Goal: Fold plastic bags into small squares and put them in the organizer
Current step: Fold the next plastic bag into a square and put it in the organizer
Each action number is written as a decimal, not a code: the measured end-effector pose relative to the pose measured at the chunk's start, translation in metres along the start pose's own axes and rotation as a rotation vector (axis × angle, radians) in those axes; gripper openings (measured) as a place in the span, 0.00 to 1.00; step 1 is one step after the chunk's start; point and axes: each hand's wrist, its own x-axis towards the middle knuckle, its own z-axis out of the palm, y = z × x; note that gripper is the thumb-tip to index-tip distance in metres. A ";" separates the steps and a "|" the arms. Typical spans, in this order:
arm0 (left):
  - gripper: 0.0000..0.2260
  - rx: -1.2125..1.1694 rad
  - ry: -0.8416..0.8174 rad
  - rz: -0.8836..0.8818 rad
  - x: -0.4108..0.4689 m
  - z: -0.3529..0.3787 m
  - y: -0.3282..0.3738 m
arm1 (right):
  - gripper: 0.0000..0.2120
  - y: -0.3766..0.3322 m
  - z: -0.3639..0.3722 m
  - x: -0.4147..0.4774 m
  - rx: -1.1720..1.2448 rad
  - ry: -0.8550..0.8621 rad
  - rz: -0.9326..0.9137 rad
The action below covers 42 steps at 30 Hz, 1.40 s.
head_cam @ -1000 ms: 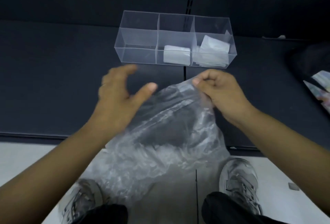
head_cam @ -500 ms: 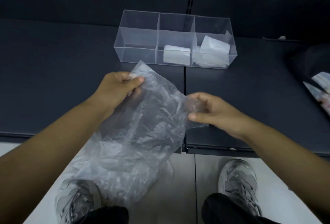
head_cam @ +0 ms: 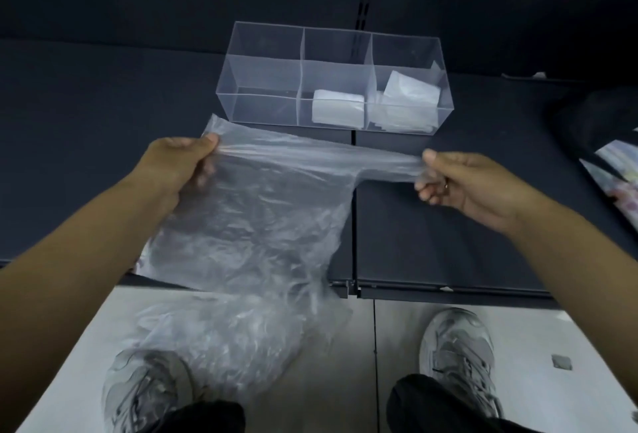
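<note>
A crinkled clear plastic bag (head_cam: 248,225) hangs in front of me, its top edge stretched taut between both hands. My left hand (head_cam: 176,166) pinches the bag's top left corner. My right hand (head_cam: 462,184) pinches the top right corner, pulled into a thin strip. The bag's lower part droops past the table edge toward the floor. Behind it on the dark table stands a clear three-compartment organizer (head_cam: 262,87). Its left compartment is empty, the middle one holds a folded white bag (head_cam: 338,109), and the right one holds folded bags (head_cam: 407,101).
The dark table (head_cam: 86,122) ends in a front edge near my legs, with a seam running down its middle. At the far right lie a dark object and some printed packaging (head_cam: 618,173). My shoes (head_cam: 459,356) stand on the pale floor below.
My hands have moved apart, the right one sliding far to the right, so the bag's top edge is now stretched flat. A second ago only my right hand held the bag.
</note>
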 end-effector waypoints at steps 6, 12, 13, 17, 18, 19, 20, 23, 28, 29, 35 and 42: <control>0.11 -0.181 0.046 -0.061 -0.002 0.011 0.001 | 0.09 -0.012 -0.001 0.017 -0.007 0.581 -0.270; 0.22 -0.197 -0.185 -0.235 -0.029 -0.025 -0.020 | 0.10 0.018 0.041 -0.039 -0.291 0.119 -0.213; 0.27 -0.182 -0.214 -0.271 -0.037 -0.032 -0.028 | 0.14 0.023 0.045 -0.050 -0.345 -0.021 -0.160; 0.27 -0.165 -0.285 -0.361 -0.074 -0.044 -0.056 | 0.17 0.041 0.057 -0.067 -0.515 -0.218 -0.076; 0.24 -0.175 -0.288 -0.359 -0.081 -0.044 -0.060 | 0.14 0.042 0.059 -0.066 -0.525 -0.218 -0.077; 0.22 -0.173 -0.275 -0.351 -0.087 -0.042 -0.063 | 0.11 0.043 0.059 -0.064 -0.540 -0.226 -0.075; 0.21 -0.168 -0.252 -0.342 -0.090 -0.041 -0.066 | 0.10 0.043 0.057 -0.062 -0.563 -0.243 -0.070; 0.15 -0.181 -0.175 -0.324 -0.090 -0.039 -0.068 | 0.12 0.036 0.039 -0.058 -0.641 -0.370 -0.047; 0.07 -0.130 -0.102 -0.274 -0.087 -0.043 -0.071 | 0.12 0.018 0.005 -0.059 -0.643 -0.535 -0.012; 0.07 -0.117 -0.113 -0.268 -0.088 -0.042 -0.071 | 0.14 0.017 0.001 -0.058 -0.606 -0.483 -0.009; 0.06 -0.034 -0.177 -0.210 -0.106 -0.025 -0.076 | 0.05 0.038 -0.009 -0.051 -0.391 -0.031 0.066; 0.08 0.144 -0.273 -0.217 -0.122 -0.018 -0.075 | 0.09 0.052 -0.031 -0.060 -0.572 0.273 0.170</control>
